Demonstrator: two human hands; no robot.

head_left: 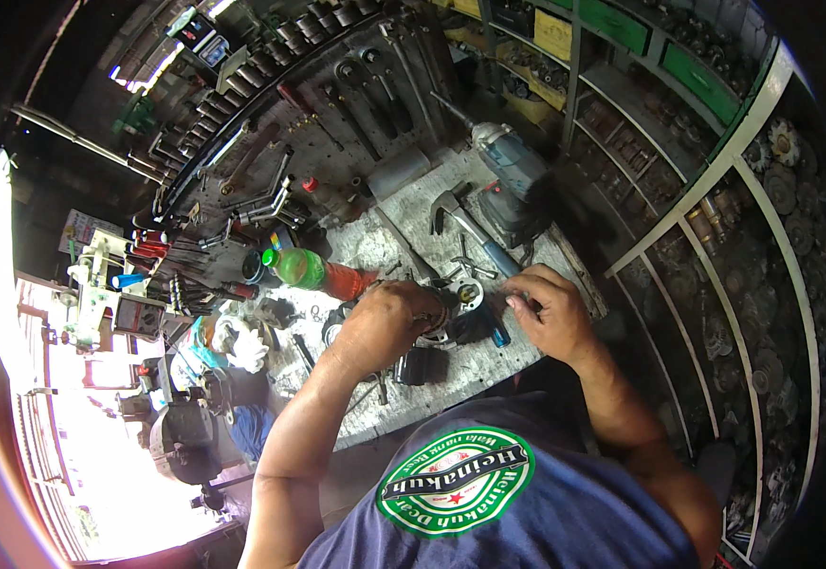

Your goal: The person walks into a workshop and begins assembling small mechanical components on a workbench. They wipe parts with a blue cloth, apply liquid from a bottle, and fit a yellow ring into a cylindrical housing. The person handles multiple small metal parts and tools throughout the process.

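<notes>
A light metal housing [471, 295] with a round opening and a brass-coloured centre sits on the worktable between my hands. My left hand [389, 321] is closed round a dark, ribbed part just left of the housing; its fingers hide most of that part. To the right of the housing, my right hand [553, 313] has its fingers curled and its thumb near the forefinger. Whatever may be between those fingertips is too small to tell. Close to my left hand stands a black cylinder [413, 366]. A small blue-ended tool [500, 337] lies beside the housing.
Beyond my hands lie a claw hammer [465, 223], a cordless impact wrench [508, 156] and a green-capped bottle of red liquid [313, 273]. A bench vise [185, 431] stands at left. Shelves of metal parts [707, 237] line the right. Sockets and wrenches fill the back.
</notes>
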